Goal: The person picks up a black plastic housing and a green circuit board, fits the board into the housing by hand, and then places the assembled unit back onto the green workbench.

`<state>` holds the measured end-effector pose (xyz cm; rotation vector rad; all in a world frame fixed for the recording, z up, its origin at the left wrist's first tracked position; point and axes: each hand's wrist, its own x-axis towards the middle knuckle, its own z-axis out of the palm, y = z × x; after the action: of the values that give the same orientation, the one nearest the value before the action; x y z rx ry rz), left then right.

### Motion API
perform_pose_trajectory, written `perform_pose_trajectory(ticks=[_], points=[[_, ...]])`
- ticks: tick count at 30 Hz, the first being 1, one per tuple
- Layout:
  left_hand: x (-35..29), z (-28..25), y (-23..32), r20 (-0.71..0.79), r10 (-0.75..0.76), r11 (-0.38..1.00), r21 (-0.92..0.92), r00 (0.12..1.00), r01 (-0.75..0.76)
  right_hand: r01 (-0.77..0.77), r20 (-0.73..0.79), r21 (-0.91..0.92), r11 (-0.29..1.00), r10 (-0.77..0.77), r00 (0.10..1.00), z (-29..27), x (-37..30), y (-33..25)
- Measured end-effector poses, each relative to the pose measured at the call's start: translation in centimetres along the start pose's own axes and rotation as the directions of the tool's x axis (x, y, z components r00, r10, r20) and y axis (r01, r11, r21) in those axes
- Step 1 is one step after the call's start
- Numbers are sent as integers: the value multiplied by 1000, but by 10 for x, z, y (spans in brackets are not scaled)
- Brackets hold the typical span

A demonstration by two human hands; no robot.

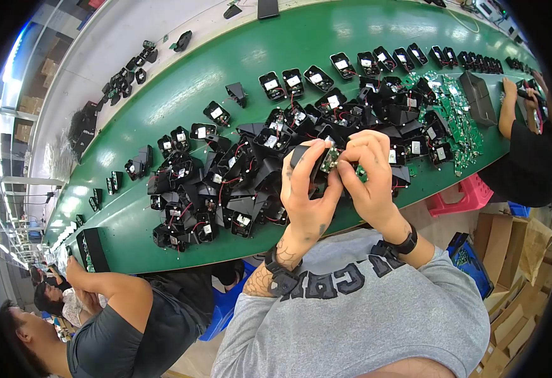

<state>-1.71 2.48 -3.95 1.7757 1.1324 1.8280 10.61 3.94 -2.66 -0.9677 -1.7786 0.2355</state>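
From where I stand, the left hand (pixel 307 205) is gripping a black case (pixel 299 155) while the right hand (pixel 370 179) pinches a small board (pixel 331 159) at its opening, both held up over the heap (pixel 266 171) on the green table (pixel 156 114).

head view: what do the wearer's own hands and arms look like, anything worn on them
The left hand and right hand are ungloved. Dark web-like tattoo lines mark the left forearm, with smaller dark marks on that hand. A bulky black wristband circles the left wrist, a black strap the right. Grey fabric sleeves stop short of the wrists.
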Motion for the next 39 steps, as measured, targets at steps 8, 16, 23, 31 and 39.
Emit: perform_pose_trajectory(ticks=[8,16,23,31,39], points=[[-1,9,-6,-107,57,997,-51,993,-63,-204,-2,281,938,213,977,8,-8,1],[2,5,-4,-4,193,974,121,981,-192,-275,4,493,826,314,949,14,-9,2],[-1,6,-7,-26,187,977,111,982,-184,-506,201,678,533,528,825,13,-9,-5],[-3,7,-8,-34,197,975,112,980,-192,-404,123,598,692,419,900,14,-13,3],[-3,4,-5,-9,191,971,146,982,-188,-418,175,574,704,393,903,10,-13,3]])
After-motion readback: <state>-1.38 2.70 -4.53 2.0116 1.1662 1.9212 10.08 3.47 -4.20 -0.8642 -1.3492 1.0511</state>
